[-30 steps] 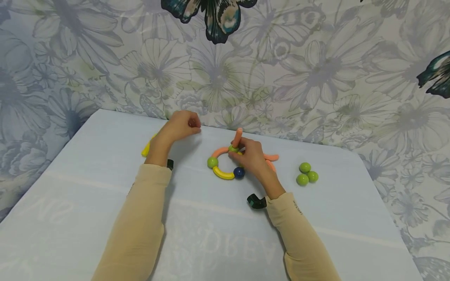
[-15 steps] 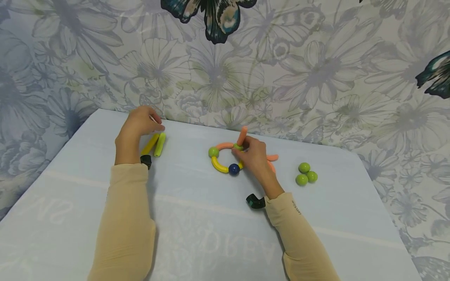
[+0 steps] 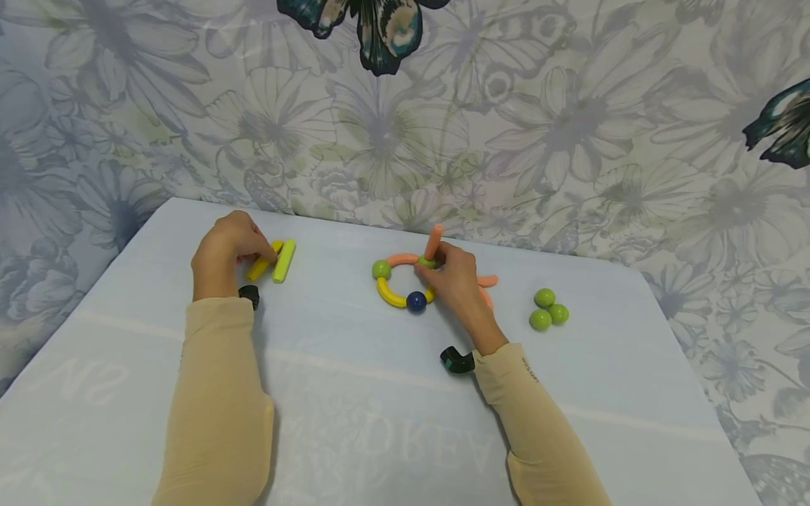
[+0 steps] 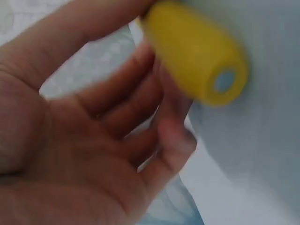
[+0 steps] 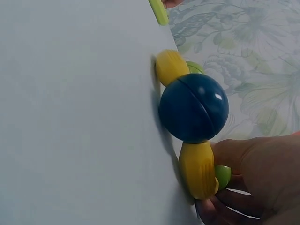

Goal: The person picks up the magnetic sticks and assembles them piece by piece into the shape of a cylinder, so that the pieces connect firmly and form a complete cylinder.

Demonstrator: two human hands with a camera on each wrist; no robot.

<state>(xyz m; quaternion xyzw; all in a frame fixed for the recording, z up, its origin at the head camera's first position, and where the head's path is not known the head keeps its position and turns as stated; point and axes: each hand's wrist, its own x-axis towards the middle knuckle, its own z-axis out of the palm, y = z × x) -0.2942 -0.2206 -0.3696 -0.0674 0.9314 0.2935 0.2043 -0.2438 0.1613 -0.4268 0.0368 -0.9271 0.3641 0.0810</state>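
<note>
In the head view my left hand [image 3: 229, 246] pinches a yellow magnetic rod [image 3: 258, 269] at the table's far left. Up close in the left wrist view, the yellow rod [image 4: 192, 51] shows a metal disc in its end, slightly blurred. My right hand [image 3: 457, 277] holds a ring of magnetic pieces by a green ball [image 3: 427, 262], from which an orange rod [image 3: 433, 242] stands up. The ring also has an orange curved rod [image 3: 402, 259], another green ball [image 3: 381, 269], a yellow curved rod [image 3: 390, 293] and a blue ball [image 3: 415, 302]. My right fingers hide its right side.
A lime-green rod [image 3: 284, 261] lies just right of the left hand. Orange rods [image 3: 487, 280] sit partly behind the right hand. Three green balls [image 3: 544, 298] cluster farther right on the white table [image 3: 354, 393]. A patterned curtain-like backdrop [image 3: 538, 140] rises behind the table's far edge.
My left hand has moved left from near the table's back middle, then come down onto the yellow rod. The right hand keeps its hold while the ring has turned slightly, its blue ball shifting left.
</note>
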